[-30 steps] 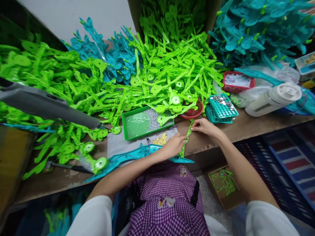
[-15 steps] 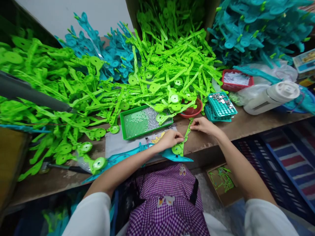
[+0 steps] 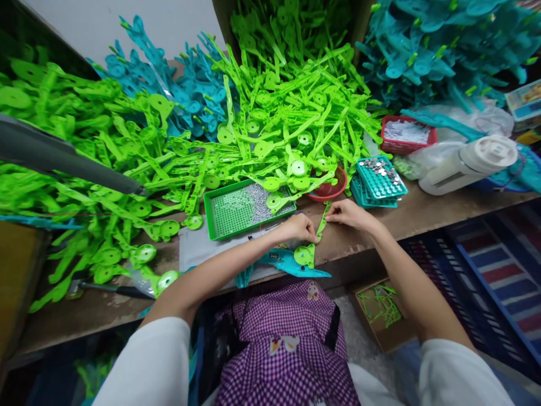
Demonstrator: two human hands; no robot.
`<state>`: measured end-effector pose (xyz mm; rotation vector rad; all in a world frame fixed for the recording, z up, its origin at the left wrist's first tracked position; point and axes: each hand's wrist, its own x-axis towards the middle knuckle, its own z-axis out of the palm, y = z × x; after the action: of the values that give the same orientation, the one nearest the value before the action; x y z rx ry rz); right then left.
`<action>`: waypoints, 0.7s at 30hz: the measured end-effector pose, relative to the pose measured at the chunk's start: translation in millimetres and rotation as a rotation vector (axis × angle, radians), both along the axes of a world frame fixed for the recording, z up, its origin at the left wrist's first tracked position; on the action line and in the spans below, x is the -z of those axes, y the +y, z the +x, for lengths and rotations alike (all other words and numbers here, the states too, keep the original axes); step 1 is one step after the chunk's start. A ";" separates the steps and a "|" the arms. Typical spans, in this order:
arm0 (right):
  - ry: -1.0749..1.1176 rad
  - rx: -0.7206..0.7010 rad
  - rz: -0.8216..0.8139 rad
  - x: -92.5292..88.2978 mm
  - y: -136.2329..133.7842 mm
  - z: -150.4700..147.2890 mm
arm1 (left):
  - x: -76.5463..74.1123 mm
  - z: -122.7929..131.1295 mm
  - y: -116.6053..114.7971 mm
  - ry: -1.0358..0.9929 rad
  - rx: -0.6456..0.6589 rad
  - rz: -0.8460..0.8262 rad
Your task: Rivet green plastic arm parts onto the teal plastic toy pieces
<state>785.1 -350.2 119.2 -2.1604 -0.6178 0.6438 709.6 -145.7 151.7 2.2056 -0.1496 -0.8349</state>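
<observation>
A bright green plastic arm with a round disc end [image 3: 302, 256] lies over a blue plastic part [image 3: 291, 265] at the bench's front edge. My left hand [image 3: 299, 227] is closed, its fingertips pinched at the middle of the green arm. At the arm's upper, narrow end, my right hand [image 3: 347, 215] is closed in a pinch too. Small dark fittings show on the blue part, and my left forearm covers some of it. Anything tiny between my fingertips is too small to make out.
Behind my hands stand a green tray of small metal pieces [image 3: 224, 223], a red bowl [image 3: 332, 194] and teal trays with metal discs [image 3: 380, 177]. Green parts [image 3: 291, 113] heap up behind. A white bottle [image 3: 469, 166] lies right; a hammer [image 3: 114, 287] lies left.
My left hand has shifted slightly, with its fingers more curled. The blue part has turned or slid, so more of its fittings show beside my forearm. My right hand stays nearly in place.
</observation>
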 end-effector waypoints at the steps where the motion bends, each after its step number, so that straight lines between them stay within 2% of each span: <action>1: 0.000 -0.002 -0.002 -0.4 0.0 0.1 | -2.2 3.2 -1.4 0.023 0.021 0.019; 4: -0.013 -0.002 -0.004 -1.2 -0.2 -0.2 | -6.4 9.3 -5.2 0.052 0.045 0.053; 15: -0.040 -0.065 -0.031 3.4 -0.1 6.7 | -9.8 3.0 -17.2 0.045 -0.084 0.174; 18: -0.135 -0.026 0.002 0.1 -3.4 -8.9 | -6.5 -0.7 -17.6 0.029 -0.109 0.171; 21: -0.283 0.130 0.134 2.7 -5.2 -44.1 | -1.6 -6.8 -15.2 -0.004 -0.136 0.130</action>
<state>741.0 -355.4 116.5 -2.1599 -0.6429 0.2212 702.8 -160.9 153.3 2.3098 0.0546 -0.7836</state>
